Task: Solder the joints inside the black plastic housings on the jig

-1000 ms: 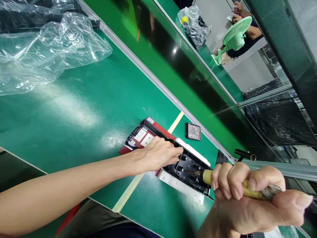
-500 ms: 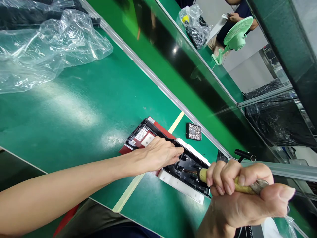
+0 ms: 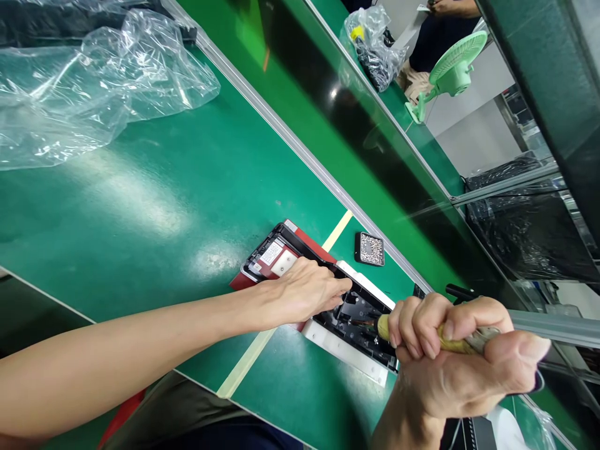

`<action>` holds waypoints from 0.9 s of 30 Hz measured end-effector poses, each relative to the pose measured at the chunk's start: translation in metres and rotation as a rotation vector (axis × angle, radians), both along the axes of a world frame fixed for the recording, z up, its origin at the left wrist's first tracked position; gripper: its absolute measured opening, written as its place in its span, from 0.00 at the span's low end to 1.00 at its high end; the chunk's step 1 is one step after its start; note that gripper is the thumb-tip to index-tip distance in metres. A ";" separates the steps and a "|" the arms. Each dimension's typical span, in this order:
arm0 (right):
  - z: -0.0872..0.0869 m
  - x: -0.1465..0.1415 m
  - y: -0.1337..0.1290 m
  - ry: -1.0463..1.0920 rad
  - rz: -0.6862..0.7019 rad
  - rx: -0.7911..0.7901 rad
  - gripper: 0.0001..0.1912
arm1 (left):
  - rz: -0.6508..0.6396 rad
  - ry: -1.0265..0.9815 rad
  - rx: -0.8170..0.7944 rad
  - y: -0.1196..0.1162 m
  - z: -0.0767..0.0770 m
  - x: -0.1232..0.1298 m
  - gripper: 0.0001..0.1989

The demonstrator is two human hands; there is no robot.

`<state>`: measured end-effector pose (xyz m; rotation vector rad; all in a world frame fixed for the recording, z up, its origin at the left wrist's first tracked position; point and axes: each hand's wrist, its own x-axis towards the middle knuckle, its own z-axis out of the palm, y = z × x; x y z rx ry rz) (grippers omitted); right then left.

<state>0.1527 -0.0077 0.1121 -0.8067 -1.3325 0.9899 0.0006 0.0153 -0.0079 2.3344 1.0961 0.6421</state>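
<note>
A black housing (image 3: 323,312) with red and white side pieces lies slanted on the green table. My left hand (image 3: 307,290) rests over its middle, fingers bent down onto the black part; the fingertips are partly hidden, so what they grip is unclear. In my right hand (image 3: 445,337) is a screwdriver (image 3: 383,327) with a yellow-wrapped handle, fingers wrapped round it. Its shaft points left into the open black interior, where the tip is hard to make out. A small black box of screws (image 3: 370,249) stands beyond the housing.
Clear plastic wrapping (image 3: 112,81) covers the far left of the green table (image 3: 178,162). A metal rail (image 3: 290,131) runs along the back edge. Past the glossy panel are a green fan (image 3: 454,69), bagged items (image 3: 375,50) and a person's arm. Yellow tape (image 3: 248,362) crosses the table.
The view has shifted slightly. My right hand still holds the screwdriver in the housing, and my left hand keeps its place on it. The other person's hand has moved up and left.
</note>
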 end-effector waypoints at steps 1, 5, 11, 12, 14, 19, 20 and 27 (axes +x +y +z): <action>0.000 0.000 0.000 -0.001 -0.001 0.001 0.21 | -0.002 -0.003 -0.001 0.000 0.000 0.000 0.07; 0.000 0.000 -0.001 -0.016 -0.002 0.008 0.20 | -0.011 -0.006 -0.011 0.001 -0.002 0.001 0.07; 0.000 0.000 0.000 -0.033 0.011 0.033 0.21 | -0.013 -0.006 -0.019 0.002 -0.002 0.001 0.07; 0.000 0.000 0.000 -0.034 0.015 0.036 0.21 | -0.016 -0.011 -0.021 0.002 -0.003 0.001 0.07; 0.000 -0.001 0.000 -0.029 0.027 0.038 0.21 | -0.023 -0.018 -0.025 0.002 -0.003 0.001 0.07; 0.001 -0.003 0.000 -0.031 0.039 0.037 0.23 | -0.036 -0.007 -0.037 0.002 0.000 0.000 0.08; 0.001 -0.003 0.000 -0.035 0.034 0.037 0.23 | -0.033 -0.003 -0.036 0.002 0.000 0.000 0.08; 0.002 -0.004 -0.003 -0.040 0.012 0.002 0.24 | -0.028 -0.003 -0.035 0.002 -0.001 0.001 0.08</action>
